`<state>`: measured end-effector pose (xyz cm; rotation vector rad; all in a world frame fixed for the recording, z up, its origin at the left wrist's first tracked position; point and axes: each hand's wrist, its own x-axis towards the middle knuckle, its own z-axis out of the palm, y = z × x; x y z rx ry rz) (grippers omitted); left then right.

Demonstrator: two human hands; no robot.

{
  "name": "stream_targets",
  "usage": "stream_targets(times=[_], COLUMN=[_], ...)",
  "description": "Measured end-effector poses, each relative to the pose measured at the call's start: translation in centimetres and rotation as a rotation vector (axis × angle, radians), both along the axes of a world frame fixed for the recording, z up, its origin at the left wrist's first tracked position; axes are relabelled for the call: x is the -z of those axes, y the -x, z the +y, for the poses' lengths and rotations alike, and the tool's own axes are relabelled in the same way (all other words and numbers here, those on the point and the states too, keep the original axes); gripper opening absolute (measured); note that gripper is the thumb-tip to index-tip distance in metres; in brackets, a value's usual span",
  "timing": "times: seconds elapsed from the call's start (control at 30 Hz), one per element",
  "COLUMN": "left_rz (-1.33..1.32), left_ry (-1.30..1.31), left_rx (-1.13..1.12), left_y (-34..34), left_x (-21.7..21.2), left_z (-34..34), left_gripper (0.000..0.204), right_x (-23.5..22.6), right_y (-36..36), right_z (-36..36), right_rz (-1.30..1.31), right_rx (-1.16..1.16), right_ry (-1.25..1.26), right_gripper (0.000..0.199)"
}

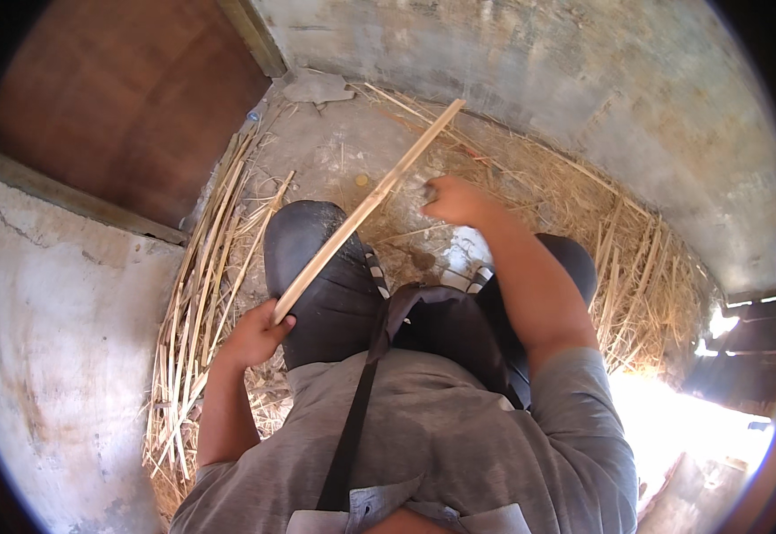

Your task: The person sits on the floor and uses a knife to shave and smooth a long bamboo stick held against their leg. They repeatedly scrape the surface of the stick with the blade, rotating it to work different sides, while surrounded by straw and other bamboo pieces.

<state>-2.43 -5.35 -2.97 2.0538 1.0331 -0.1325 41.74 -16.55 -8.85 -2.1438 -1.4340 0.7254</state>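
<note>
A long, pale split-bamboo strip [366, 208] slants up and away to the right across my left knee. Its near end is gripped in my left hand [260, 333], thumb pressed along it. The far end stands out over the floor, in front of the wall. My right hand [456, 201] is to the right of the strip, apart from it, over the floor between my knees. Its fingers are curled in, with a small dark bit showing at the fingertips. What they hold, if anything, I cannot make out.
Many long strips [194, 307] lie in a bundle along the left wall. Shavings and straw-like slivers [642, 276] are heaped along the right wall. A brown door panel [125, 102] is at the upper left, and a flat grey stone [315, 87] lies in the far corner.
</note>
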Motion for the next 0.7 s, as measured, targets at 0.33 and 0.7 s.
stream_targets(times=[0.33,0.7], left_rz=[0.058,0.074], left_ry=[0.201,0.352], left_rx=[0.025,-0.021], left_y=[-0.6,-0.5], left_x=[-2.2,-1.6], left_z=[1.2,1.8], left_gripper=[0.025,0.015], right_x=[-0.5,0.9], right_y=[-2.7,0.4], right_z=[-0.3,0.7], right_rz=[0.205,-0.125], right_rx=[0.271,-0.153], right_ry=[0.177,-0.034], right_gripper=[0.053,0.052])
